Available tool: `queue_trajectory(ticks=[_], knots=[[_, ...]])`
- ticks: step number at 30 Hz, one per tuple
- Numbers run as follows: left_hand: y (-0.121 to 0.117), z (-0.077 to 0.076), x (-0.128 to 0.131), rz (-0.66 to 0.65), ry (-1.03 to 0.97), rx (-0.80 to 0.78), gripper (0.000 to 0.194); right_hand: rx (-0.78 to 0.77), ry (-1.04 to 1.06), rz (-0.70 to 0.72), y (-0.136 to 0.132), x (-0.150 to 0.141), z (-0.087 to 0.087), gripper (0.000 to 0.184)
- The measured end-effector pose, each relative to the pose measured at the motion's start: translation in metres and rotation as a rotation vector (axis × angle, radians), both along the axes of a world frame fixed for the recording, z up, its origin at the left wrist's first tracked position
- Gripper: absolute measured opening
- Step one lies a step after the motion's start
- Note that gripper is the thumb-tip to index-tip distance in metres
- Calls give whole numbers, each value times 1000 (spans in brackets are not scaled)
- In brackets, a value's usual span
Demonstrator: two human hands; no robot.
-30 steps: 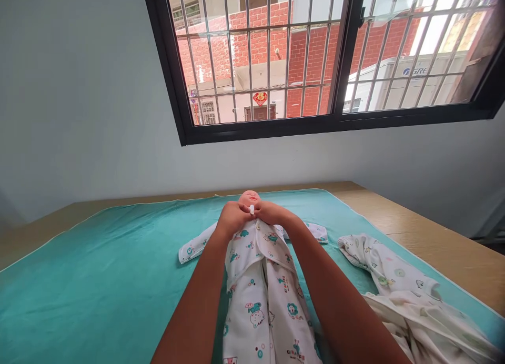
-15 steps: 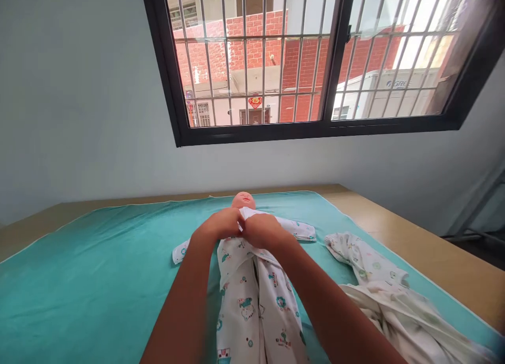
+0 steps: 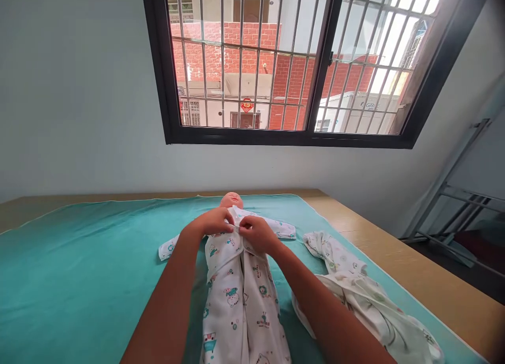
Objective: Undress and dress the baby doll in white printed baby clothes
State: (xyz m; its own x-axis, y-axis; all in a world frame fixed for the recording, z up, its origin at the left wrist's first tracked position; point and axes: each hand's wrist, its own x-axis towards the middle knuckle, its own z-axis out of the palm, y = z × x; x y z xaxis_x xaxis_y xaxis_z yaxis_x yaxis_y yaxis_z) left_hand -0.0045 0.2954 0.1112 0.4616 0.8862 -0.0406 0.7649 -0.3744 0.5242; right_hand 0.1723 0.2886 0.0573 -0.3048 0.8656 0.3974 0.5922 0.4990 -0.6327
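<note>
A baby doll [image 3: 231, 200] lies on its back, dressed in a white long-sleeved baby outfit [image 3: 232, 301] with small animal prints. Its sleeves stretch out to both sides, and the lower part runs toward me. At the doll's chest my left hand [image 3: 213, 222] pinches the front fabric. My right hand [image 3: 258, 233] grips the fabric just beside it, fingertips close to the left ones. Whatever small fastening may lie between the fingertips is too small to make out.
A teal cloth [image 3: 118, 280] covers most of the wooden table [image 3: 379, 248]. Another printed baby garment [image 3: 355, 290] lies crumpled to the right, partly behind my right forearm. A barred window [image 3: 244, 138] is in the wall ahead; a metal frame [image 3: 437, 195] stands at far right.
My fingers have shifted slightly at the chest, and the fingertips now show a small gap between the hands. The view has turned a little to the right.
</note>
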Motion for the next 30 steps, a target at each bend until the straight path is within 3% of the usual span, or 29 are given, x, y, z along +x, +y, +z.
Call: queue_trajectory(ticks=[4,9,15,22,30], knots=[[5,-7,6,34,15,117,20,-131,253,24,13,9,-10,10],[9,-17,13,26,-26,180,29,-23,254,-5,12,3,-21,4],[-10,-39,22,219,-84,358,24,172,326,-8,9,4,-27,6],[-25,-60,33,394,-190,466,20,338,144,-42,0,5,-28,9],[-26,-56,33,335,-201,510,22,565,-86,-80,-9,4,-27,15]])
